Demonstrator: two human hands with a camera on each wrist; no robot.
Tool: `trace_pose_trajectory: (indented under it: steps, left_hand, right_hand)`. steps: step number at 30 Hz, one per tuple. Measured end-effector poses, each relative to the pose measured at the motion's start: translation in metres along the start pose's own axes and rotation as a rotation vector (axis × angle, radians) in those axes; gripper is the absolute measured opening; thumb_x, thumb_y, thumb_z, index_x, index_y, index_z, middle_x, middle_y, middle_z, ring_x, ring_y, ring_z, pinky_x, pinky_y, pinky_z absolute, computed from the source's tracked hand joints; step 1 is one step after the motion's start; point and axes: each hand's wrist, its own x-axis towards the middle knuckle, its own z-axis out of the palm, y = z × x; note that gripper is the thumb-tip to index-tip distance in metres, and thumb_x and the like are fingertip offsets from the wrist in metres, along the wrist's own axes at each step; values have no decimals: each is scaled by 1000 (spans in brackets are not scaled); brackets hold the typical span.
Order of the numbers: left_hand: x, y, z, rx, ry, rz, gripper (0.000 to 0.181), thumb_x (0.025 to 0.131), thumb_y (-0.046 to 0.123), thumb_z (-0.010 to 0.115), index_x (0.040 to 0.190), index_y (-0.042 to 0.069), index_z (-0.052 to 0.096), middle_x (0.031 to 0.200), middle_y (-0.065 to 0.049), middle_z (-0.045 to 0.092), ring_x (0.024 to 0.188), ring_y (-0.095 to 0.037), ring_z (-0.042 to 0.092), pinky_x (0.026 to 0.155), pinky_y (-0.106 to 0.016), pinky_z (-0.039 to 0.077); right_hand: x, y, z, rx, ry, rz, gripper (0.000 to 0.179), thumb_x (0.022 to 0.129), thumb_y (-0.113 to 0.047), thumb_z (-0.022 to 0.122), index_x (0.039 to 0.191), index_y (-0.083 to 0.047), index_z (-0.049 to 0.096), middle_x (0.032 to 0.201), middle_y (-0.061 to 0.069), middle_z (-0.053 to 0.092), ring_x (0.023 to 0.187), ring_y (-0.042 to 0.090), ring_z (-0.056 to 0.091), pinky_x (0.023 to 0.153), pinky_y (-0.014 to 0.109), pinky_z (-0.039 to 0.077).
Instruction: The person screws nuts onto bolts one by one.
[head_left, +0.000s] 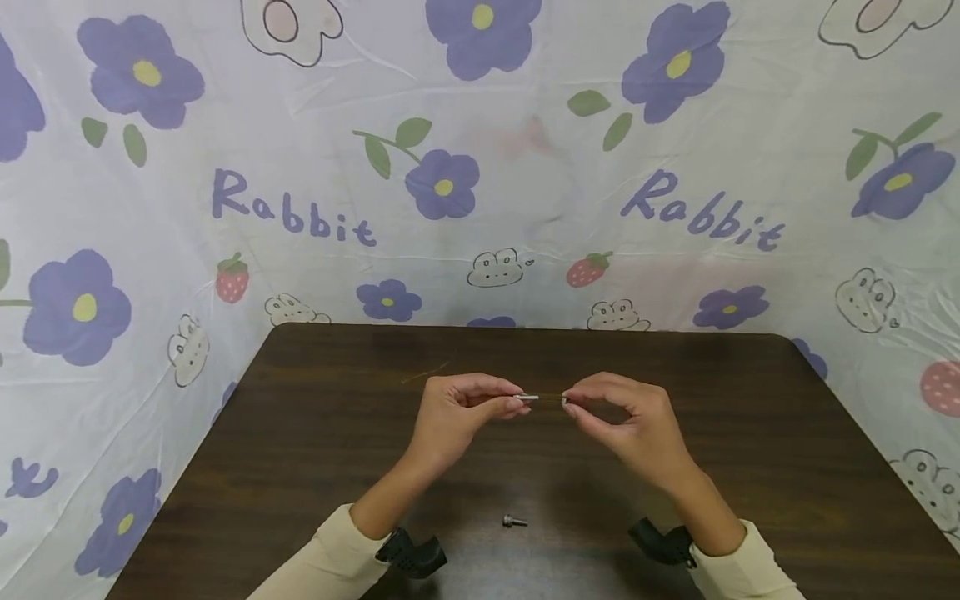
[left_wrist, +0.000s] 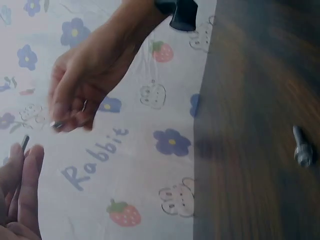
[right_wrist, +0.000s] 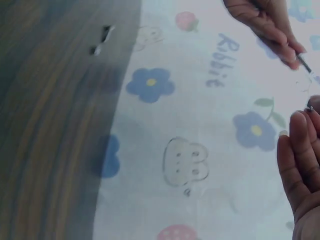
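Observation:
My left hand [head_left: 457, 417] pinches a silver bolt [head_left: 529, 397] between thumb and fingers above the table. Its bare shank points right, while the head is hidden by the fingertips. Facing it across a short gap, my right hand [head_left: 630, 421] holds a small silver piece [head_left: 565, 400] at its fingertips, which looks like a nut. The left wrist view shows this nut-like piece [left_wrist: 57, 124] apart from the bolt's end [left_wrist: 26, 142]. Below the hands, a second bolt [head_left: 514, 521] with a thick round head lies on its side on the table.
The dark wooden table [head_left: 337, 492] has its far edge against a patterned cloth [head_left: 525, 200] hung behind and at the sides. A thin thread-like line [head_left: 425, 372] shows on the table beyond the left hand. Black wrist mounts [head_left: 412, 553] hang near both cuffs.

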Motion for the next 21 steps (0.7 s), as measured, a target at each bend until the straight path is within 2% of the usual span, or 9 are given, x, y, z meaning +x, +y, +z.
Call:
trace_pose_trajectory:
  steps: [3,9,17,21]
  left_hand:
    - [-2,5,3,-7,23,24,13,91,0,73,102,-8,75,95,-20,76,85,-31,76,76,-44,61]
    - [-1,13,6,-4,37,65,12,91,-1,72,101,-8,75,94,-21,75,84,-32,76,75,-43,61]
    - [1,18,13,-1,22,100,12,91,-3,72,101,-9,74,94,-22,75,84,-29,76,74,-43,61]
    - [1,19,15,-2,36,98,13,91,-1,72,101,-9,75,96,-22,75,84,-30,76,74,-42,61]
  right_hand:
    - [8,-12,6,40,59,-33,36,69,20,81,95,-4,78,91,7,75,84,14,70,75,16,55]
    - [19,-33,14,96,109,-52,35,68,25,78,94,2,77,90,11,74,84,15,70,78,21,57]
    - [18,-25,20,156,123,-48,37,68,27,77,96,3,77,92,14,74,86,16,71,75,20,58]
    - [21,-29,20,167,133,-50,34,70,26,76,96,5,76,92,16,74,86,16,71,75,20,58]
